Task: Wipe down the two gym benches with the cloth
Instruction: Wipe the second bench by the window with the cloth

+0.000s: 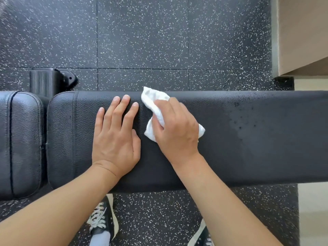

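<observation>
Here, right hand [174,126] grips 1 white cloth [154,102] on the bench pad [248,139]; left hand [115,137] lies flat, fingers [116,110] straight; 2 pads visible.

Readable text: none anywhere in view.
Bench pad [248,139]: plain black grained vinyl, no brand or label.
Cloth [152,103]: plain white, no print.
Shoe [102,221]: black with white laces, no logo legible.
</observation>
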`<act>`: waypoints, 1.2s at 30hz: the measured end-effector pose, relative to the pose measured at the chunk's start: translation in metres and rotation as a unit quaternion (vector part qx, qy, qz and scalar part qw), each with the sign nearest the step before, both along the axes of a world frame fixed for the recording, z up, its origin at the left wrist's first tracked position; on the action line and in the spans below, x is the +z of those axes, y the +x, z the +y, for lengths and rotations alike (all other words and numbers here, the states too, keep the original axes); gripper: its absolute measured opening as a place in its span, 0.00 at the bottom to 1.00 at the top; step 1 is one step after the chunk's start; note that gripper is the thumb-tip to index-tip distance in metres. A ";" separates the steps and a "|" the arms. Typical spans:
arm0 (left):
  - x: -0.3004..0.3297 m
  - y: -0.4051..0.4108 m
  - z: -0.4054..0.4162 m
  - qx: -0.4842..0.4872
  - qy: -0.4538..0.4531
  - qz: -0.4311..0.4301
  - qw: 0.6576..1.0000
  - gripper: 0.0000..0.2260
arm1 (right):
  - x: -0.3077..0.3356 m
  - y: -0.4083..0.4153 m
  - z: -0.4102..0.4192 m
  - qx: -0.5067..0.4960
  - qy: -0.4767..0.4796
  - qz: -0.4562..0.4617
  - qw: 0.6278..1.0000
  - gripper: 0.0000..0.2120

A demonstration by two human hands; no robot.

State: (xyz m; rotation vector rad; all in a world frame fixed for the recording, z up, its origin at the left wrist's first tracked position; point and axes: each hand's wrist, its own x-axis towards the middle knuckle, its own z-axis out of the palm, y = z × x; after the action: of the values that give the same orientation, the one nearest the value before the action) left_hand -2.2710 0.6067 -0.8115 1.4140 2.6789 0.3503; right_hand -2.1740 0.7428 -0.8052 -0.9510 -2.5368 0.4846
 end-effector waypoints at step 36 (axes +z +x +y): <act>0.043 0.024 0.018 -0.143 -0.158 0.030 0.977 0.31 | 0.028 0.213 0.022 -0.054 -0.013 -0.103 0.993 0.11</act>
State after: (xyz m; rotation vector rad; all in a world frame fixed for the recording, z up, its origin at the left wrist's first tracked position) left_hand -2.2465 0.6252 -0.7689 1.6885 2.3848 -0.1375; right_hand -1.9614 0.7649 -0.7771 -1.1958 -2.6467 0.4073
